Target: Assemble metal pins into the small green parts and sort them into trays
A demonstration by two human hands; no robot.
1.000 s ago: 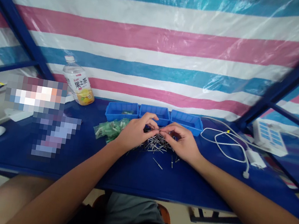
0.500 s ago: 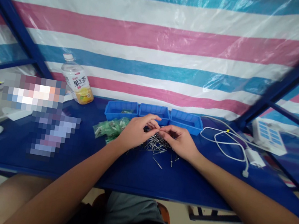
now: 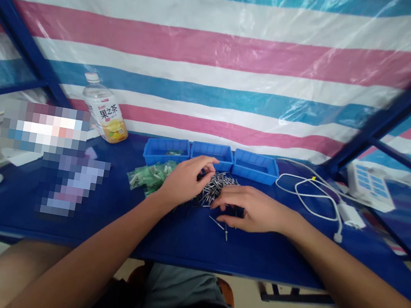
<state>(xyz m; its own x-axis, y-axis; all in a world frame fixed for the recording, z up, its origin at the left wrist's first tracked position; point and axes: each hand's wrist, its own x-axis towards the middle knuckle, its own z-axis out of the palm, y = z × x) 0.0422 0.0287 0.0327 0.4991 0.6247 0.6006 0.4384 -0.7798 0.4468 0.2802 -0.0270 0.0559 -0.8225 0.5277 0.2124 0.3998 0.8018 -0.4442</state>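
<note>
A heap of thin metal pins that look like blind rivets (image 3: 219, 185) lies on the blue table between my hands. My left hand (image 3: 188, 178) hovers at the heap's left side, fingers curled and thumb tip close to the fingertips. Anything held there is too small to make out. Over the heap's near right edge, my right hand (image 3: 251, 209) reaches down with bent fingers and thumb apart, near a few loose rivets (image 3: 226, 231). Green-tinted clear plastic packets (image 3: 149, 177) lie left of the heap, partly hidden by my left hand.
Behind the heap stand three blue bins: a left bin (image 3: 162, 154) with a small packet inside, a middle bin (image 3: 211, 153) and a right bin (image 3: 255, 170). A drink bottle (image 3: 106, 111) stands back left. White cables (image 3: 312, 195) and a power strip (image 3: 371, 188) lie right.
My hands have parted from where their fingertips met over the heap. My right hand has moved nearer and its fingers have spread; my left hand has barely shifted. More of the heap shows.
</note>
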